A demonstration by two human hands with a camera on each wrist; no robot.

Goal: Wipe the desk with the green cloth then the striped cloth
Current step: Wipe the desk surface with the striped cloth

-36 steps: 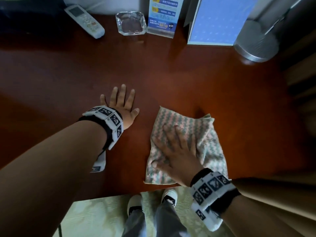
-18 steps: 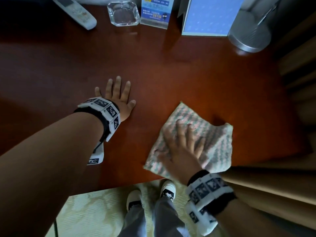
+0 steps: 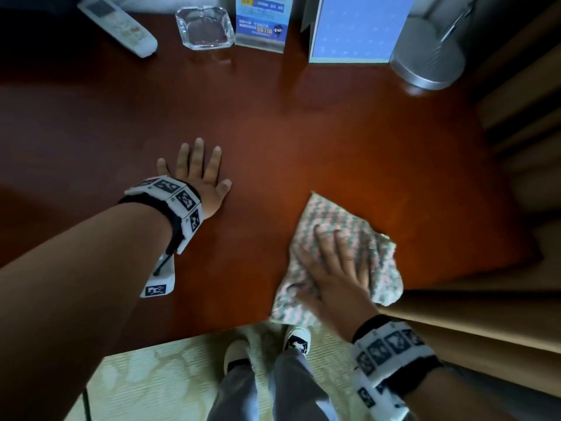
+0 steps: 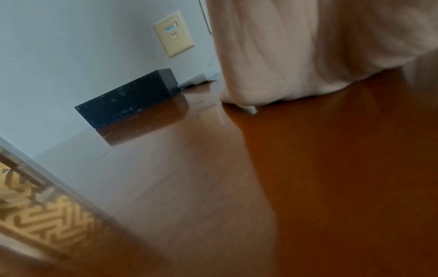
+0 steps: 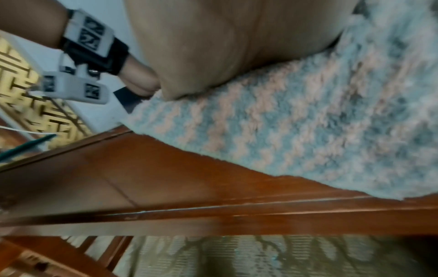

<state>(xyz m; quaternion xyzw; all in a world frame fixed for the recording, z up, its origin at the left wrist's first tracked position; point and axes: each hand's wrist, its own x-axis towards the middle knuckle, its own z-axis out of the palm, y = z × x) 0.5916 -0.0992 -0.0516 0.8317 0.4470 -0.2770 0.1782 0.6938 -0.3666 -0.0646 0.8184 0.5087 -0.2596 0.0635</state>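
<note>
The striped cloth [image 3: 334, 220], pink and grey-green zigzag, lies spread on the red-brown desk [image 3: 303, 132] near its front right corner. My right hand [image 3: 337, 268] presses flat on it with straight fingers. In the right wrist view the striped cloth [image 5: 296, 135] fills the upper right, with my palm above it and the desk's front edge [image 5: 213, 209] below. My left hand [image 3: 197, 174] lies flat on the bare desk to the left, fingers spread, holding nothing. No green cloth is in view.
Along the back edge stand a white remote [image 3: 118, 25], a glass ashtray [image 3: 206, 28], a blue card stand [image 3: 261, 22], a blue sign [image 3: 355, 28] and a round metal lamp base [image 3: 428, 53]. A black box [image 4: 128, 99] sits by the wall. A wooden ledge [image 3: 485, 314] borders the right.
My right hand has slid the striped cloth to the right, toward the desk's right edge, and the cloth has bunched on that side. My left hand has stayed flat in place.
</note>
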